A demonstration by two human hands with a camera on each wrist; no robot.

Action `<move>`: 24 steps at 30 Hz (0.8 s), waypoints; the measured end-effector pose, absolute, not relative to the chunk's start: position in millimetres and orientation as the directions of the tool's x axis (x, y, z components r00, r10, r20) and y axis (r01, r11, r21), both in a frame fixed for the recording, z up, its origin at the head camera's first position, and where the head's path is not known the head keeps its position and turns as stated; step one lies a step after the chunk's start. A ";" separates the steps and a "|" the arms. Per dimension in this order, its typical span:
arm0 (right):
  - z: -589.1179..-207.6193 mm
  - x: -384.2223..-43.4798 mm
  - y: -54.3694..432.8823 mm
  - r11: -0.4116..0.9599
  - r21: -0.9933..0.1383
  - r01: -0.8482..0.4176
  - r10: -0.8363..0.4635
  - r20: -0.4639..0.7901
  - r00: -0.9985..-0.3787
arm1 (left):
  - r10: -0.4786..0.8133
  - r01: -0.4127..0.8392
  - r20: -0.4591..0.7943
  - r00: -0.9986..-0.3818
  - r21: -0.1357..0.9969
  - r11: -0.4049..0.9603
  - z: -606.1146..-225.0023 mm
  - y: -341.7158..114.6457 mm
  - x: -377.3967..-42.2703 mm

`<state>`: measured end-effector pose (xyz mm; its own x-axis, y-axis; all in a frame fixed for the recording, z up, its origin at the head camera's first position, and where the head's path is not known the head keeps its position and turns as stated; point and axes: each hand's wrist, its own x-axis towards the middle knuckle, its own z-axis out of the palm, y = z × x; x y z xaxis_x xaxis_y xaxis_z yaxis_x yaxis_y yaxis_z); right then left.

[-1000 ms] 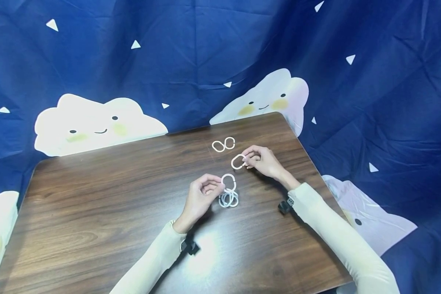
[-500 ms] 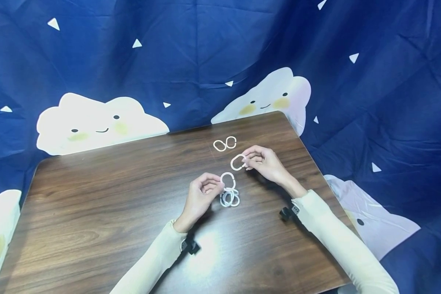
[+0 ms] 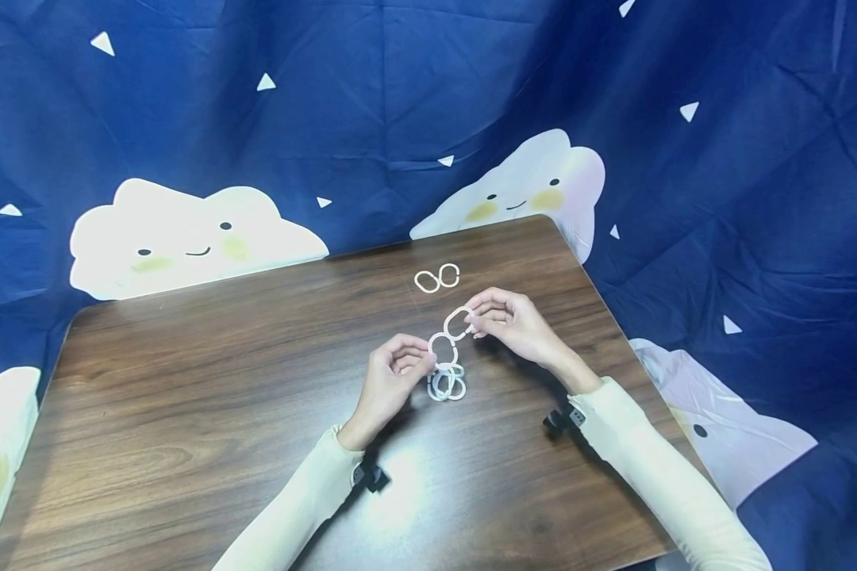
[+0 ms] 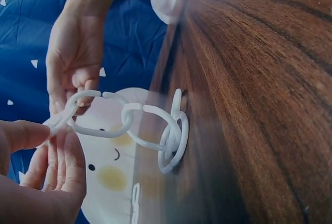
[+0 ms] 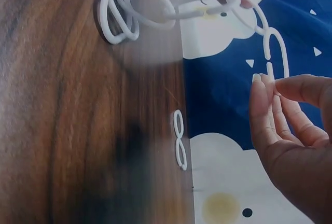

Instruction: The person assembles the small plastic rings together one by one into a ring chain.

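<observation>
My left hand (image 3: pixel 393 381) pinches a white C-shaped plastic chain link (image 5: pixel 261 14) between thumb and fingertips. From that link a short chain of the same links (image 4: pixel 101 134) slopes down, its lower end bunched on the wooden table. My right hand (image 3: pixel 510 321) holds another white link (image 5: pixel 285 55) by thumb and fingers, above the table. The far end of this link meets the left-held link; the two overlap in the head and right wrist views. I cannot tell whether they are hooked together.
Two more white links (image 3: pixel 439 279) lie end to end on the table (image 3: pixel 207 396), beyond my hands. A blue curtain with cloud faces (image 3: pixel 371 119) hangs behind the table's back edge. Each wrist carries a small black camera (image 3: pixel 374 478).
My right hand has brought its link down and left, from apart to overlapping the left-held link. The left hand and its chain have hardly moved.
</observation>
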<state>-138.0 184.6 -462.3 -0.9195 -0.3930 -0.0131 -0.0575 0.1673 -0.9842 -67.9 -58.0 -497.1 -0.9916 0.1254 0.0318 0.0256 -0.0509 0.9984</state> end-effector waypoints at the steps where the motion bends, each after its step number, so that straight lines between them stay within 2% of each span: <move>1: -462.3 -137.0 183.8 0.167 -0.984 -0.058 -0.400 -0.014 -0.916 | 0.122 0.025 0.031 -0.992 0.998 -0.053 -497.1 -57.8 -67.9; 12: -468.2 -130.4 178.8 0.158 -0.987 -0.019 -0.427 -0.051 -0.903 | 0.130 0.008 0.013 -0.991 0.999 -0.035 -497.5 -56.9 -66.9; 24: -473.0 -125.0 172.4 0.109 -0.993 -0.039 -0.475 -0.017 -0.880 | 0.152 0.004 0.006 -0.988 1.000 -0.016 -497.8 -57.7 -66.7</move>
<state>-125.0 172.4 -473.0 -0.8796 -0.4754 -0.0172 -0.0392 0.1086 -0.9933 -66.7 -57.7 -497.8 -0.9884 0.1517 0.0064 0.0040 -0.0161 0.9999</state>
